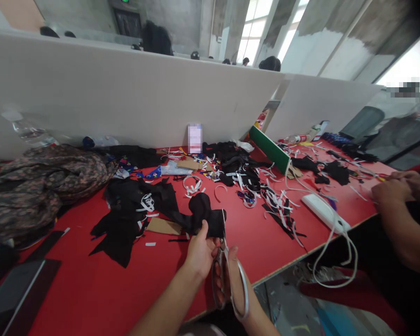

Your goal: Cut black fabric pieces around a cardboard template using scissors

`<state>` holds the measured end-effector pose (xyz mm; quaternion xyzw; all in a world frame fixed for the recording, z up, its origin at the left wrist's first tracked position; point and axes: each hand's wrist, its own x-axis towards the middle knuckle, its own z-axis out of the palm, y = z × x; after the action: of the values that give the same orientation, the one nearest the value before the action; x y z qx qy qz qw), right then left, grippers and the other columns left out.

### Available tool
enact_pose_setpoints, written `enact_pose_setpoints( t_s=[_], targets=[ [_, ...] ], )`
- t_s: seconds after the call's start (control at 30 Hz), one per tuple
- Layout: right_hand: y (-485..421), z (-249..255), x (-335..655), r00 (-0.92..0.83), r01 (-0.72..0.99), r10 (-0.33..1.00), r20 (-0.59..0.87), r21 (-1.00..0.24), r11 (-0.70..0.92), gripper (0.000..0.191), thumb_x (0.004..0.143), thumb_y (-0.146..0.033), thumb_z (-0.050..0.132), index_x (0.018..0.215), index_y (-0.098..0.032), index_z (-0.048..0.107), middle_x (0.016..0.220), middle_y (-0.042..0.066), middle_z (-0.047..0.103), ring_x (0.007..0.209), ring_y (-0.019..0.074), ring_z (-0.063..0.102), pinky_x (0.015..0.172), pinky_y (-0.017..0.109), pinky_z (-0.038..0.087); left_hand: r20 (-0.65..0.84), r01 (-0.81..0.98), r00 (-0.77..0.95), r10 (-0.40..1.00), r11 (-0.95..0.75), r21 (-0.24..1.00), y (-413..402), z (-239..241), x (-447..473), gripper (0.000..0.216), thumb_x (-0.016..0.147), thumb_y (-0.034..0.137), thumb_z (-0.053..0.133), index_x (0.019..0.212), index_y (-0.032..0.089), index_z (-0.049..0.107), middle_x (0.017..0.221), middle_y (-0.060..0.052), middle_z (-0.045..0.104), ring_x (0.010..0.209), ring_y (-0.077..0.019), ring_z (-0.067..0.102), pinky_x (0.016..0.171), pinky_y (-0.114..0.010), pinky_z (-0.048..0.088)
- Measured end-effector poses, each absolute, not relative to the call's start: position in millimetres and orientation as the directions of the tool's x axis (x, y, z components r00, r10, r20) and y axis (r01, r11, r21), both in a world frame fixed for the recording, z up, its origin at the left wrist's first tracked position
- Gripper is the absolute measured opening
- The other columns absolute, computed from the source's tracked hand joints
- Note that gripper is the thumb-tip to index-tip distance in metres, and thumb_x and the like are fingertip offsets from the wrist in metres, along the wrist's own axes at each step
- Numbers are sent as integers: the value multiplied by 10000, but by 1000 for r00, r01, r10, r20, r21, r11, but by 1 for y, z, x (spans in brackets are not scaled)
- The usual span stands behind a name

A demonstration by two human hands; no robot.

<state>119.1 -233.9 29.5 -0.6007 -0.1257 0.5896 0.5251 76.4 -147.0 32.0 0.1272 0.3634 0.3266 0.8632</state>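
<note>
We get daylight from tall windows point(252, 30) beyond the far edge of the red table point(101, 294), their panes burnt out to white. A pale sheen washes the table's right end; below its near edge we see dimness. The black cloth point(200, 206) shows little detail, and wide-angle distortion slants straight lines.

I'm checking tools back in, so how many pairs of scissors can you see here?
1: the scissors are in the right hand, with the blades at the black fabric held by the left hand. Others may be hidden under the scraps.
</note>
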Motion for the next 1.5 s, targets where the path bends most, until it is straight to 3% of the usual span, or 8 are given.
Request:
enact_pose_setpoints(
  t_s=[0.43, 0.8, 1.13, 1.2, 1.3, 1.4, 1.5],
  targets=[
    [-236, 25, 115, 338, -358, 788, -515, -845, -398, 617, 683, -793, 244, 697, -192, 382, 386, -90, 371, 220, 44, 311, 208, 151, 287, -506, -557, 503, 701, 710, 431, -149, 31, 79, 341, 717, 436, 609, 880, 140, 571, 480, 35, 512, 381, -72, 434, 396, -196, 271],
    [-233, 33, 118, 284, -443, 787, -548, -803, -399, 654, 624, -831, 261, 749, -201, 386, 409, -92, 382, 241, 53, 331, 224, 158, 295, -537, -484, 516, 668, 744, 460, -150, 33, 77, 400, 686, 524, 593, 642, 134, 515, 433, 19, 479, 374, -79, 439, 394, -195, 271],
    [-234, 33, 119, 308, -411, 769, -559, -808, -422, 670, 611, -840, 253, 736, -198, 395, 401, -89, 379, 240, 59, 336, 231, 166, 299, -527, -501, 532, 663, 748, 435, -152, 33, 77, 359, 733, 473, 571, 680, 118, 559, 448, 10, 516, 336, -59, 406, 359, -186, 266],
    [-234, 31, 119, 329, -361, 782, -529, -836, -414, 641, 647, -819, 246, 698, -196, 390, 387, -88, 371, 228, 57, 320, 224, 167, 285, -519, -545, 504, 690, 720, 428, -152, 34, 79, 285, 751, 396, 585, 791, 114, 597, 555, -18, 603, 405, -79, 498, 399, -187, 351],
    [-235, 29, 120, 379, -262, 794, -476, -878, -401, 622, 681, -793, 246, 645, -189, 389, 366, -81, 358, 227, 50, 301, 227, 157, 249, -499, -641, 452, 739, 659, 394, -148, 35, 80, 231, 781, 274, 575, 963, 135, 604, 850, -70, 683, 684, -132, 636, 612, -225, 489],
    [-241, 31, 126, 323, -260, 826, -463, -882, -393, 599, 695, -769, 296, 649, -181, 404, 405, -77, 370, 272, 41, 315, 272, 152, 271, -492, -700, 430, 757, 624, 347, -140, 36, 77, 229, 804, 215, 540, 1010, 141, 606, 1022, -95, 659, 936, -159, 614, 813, -260, 481],
    [-256, 34, 137, 216, -212, 868, -448, -889, -406, 546, 728, -713, 358, 705, -176, 456, 442, -73, 377, 324, 51, 334, 324, 167, 303, -465, -725, 433, 772, 605, 328, -132, 35, 73, 222, 813, 190, 516, 999, 132, 620, 1070, -108, 642, 1017, -163, 581, 890, -279, 451]
  ],
)
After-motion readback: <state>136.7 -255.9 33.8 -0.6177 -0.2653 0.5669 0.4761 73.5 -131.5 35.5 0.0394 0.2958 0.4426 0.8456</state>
